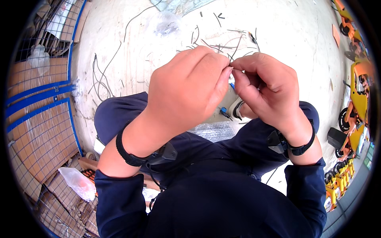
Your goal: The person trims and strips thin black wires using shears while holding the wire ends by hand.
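Left hand (pixel 188 88) and right hand (pixel 273 81) meet, fingertips pinched narrow on a tiny dark piece (pixel 230 64) between them, probably for fine control; too small to identify! Loose wires (pixel 222 47) lie beyond on the floor (pixel 305 35), seemingly within reach.

Looks like a workshop, judging by thin black wire pieces (pixel 224 47) on pale, stained floor (pixel 305 35), blue-framed mesh cage (pixel 39 92), yellow-and-orange wheeled machines (pixel 359 81).
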### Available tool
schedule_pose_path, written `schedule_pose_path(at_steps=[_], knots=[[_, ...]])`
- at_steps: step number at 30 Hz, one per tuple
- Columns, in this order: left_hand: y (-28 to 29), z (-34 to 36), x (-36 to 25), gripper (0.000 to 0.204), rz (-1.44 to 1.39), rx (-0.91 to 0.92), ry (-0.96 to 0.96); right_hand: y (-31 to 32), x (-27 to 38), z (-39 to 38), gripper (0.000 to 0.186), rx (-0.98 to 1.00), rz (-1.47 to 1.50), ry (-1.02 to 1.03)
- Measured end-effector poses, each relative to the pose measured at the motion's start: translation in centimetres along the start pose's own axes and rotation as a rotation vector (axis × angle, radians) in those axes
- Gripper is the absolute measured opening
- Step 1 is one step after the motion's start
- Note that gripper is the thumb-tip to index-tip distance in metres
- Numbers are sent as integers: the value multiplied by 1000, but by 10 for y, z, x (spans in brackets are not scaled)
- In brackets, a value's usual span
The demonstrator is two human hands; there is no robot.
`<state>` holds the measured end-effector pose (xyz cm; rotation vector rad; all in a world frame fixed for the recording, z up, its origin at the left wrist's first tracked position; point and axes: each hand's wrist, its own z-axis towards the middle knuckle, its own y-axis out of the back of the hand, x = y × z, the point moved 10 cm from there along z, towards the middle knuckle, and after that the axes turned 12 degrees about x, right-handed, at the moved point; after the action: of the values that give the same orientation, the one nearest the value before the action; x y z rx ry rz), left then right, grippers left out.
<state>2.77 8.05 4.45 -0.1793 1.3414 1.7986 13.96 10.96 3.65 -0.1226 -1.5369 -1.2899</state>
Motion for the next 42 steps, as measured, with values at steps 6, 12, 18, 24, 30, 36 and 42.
schedule_pose_path(at_steps=[6, 12, 18, 24, 30, 36, 42], knots=[[1, 0, -8, 14, 96, -31, -49, -4, 5, 0, 11, 11, -51, 40], [-1, 1, -9, 16, 127, 19, -33, -6, 4, 0, 9, 52, -36, 17], [3, 1, -7, 17, 115, -9, -34, -7, -3, -2, 7, 70, 87, -72], [4, 1, -6, 15, 103, -10, -32, -7, 1, 0, 6, 115, 110, -44], [16, 4, 22, 3, -142, -13, 154, -7, -6, -4, 5, 141, 246, -112], [-1, 4, 9, 6, -165, 120, 52, -5, -13, -3, 6, 137, 273, -217], [-7, 2, 3, 9, -52, 55, -24, -6, 0, 0, 9, 111, 33, -14]])
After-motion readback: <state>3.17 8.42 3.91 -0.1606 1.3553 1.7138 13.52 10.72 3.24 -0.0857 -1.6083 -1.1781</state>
